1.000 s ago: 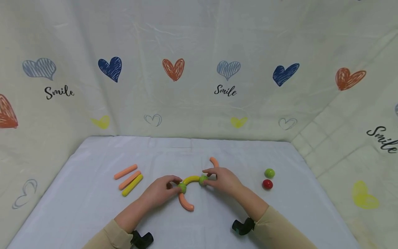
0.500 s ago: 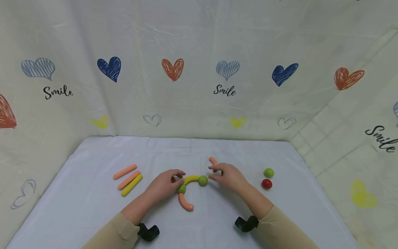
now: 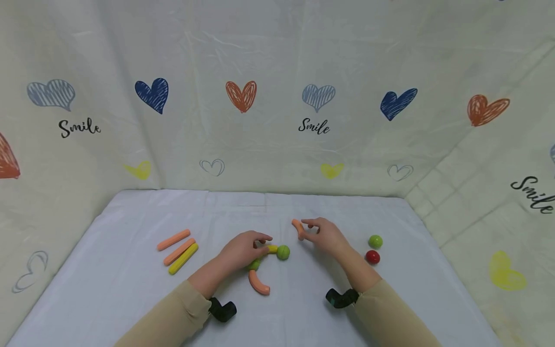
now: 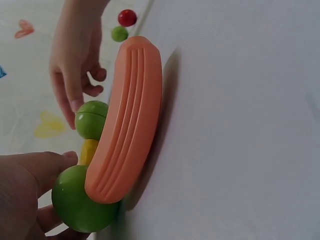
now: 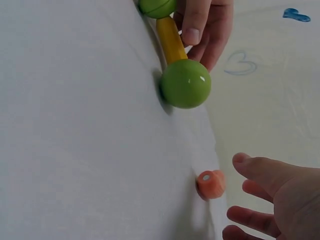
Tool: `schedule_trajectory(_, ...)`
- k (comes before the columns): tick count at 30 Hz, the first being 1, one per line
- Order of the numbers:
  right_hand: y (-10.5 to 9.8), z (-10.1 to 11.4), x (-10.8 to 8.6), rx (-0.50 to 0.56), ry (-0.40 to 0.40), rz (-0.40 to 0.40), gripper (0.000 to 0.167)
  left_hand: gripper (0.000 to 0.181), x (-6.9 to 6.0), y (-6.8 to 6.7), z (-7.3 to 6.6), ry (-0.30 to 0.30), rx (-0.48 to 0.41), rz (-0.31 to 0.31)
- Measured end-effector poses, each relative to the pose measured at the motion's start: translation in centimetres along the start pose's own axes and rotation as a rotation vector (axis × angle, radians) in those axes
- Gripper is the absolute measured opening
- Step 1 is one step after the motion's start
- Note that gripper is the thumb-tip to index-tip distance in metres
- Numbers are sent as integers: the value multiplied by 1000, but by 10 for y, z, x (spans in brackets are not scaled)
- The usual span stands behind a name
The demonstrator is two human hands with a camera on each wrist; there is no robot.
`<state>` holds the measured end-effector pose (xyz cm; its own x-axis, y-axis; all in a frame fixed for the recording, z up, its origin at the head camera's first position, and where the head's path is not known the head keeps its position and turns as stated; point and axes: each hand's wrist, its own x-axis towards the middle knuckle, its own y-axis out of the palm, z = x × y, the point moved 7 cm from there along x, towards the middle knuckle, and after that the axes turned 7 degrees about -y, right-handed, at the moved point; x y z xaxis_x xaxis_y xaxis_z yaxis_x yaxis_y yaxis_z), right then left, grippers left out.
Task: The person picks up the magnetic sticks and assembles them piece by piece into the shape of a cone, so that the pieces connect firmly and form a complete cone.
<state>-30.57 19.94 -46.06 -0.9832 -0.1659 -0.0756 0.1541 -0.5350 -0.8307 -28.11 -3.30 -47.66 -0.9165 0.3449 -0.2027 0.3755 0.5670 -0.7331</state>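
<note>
The right hand [image 3: 327, 236] is held with thumb and fingers spread wide just beside the far orange curved piece [image 3: 297, 228], which is laid near the middle of the bench [image 3: 347, 207], toward its far edge; nothing is gripped, and in the right wrist view a gap is seen between fingertips and piece. The left hand [image 3: 243, 246] is poised over the yellow curved piece [image 3: 272, 248], thumb and fingertips parted; whether the piece is touched cannot be told. At its ends the yellow curved piece is met by the right-hand green ball [image 3: 283, 252] and the left-hand green ball [image 3: 254, 264], the latter followed by the near orange curved piece [image 3: 258, 283]. How firmly these are joined cannot be judged, so the row could be parted or twisted if the left hand were pressed down or dragged. The far orange curved piece could be pushed toward the far edge if the fingers were brought in off-centre. Toward the right edge, the loose green ball [image 3: 375, 241] and red ball [image 3: 372, 257] could be set rolling by a brushing forearm. Toward the left edge, two orange sticks [image 3: 173, 239] and a yellow stick [image 3: 183, 259] are laid.
</note>
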Motion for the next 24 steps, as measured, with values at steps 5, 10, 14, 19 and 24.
schedule_trajectory(5,4,-4,13,47,15,12,48,29,7,4,-2,25,11,10)
schedule_trajectory(10,8,-1,23,81,-14,9,48,29,9,8,-4,33,24,15)
schedule_trajectory(14,10,2,26,90,-15,7,46,29,8,8,-6,27,28,24)
schedule_trajectory(19,12,2,29,43,12,-5,43,28,8,8,-9,27,37,31)
schedule_trajectory(24,13,6,31,30,32,-1,40,27,8,8,-10,22,57,32)
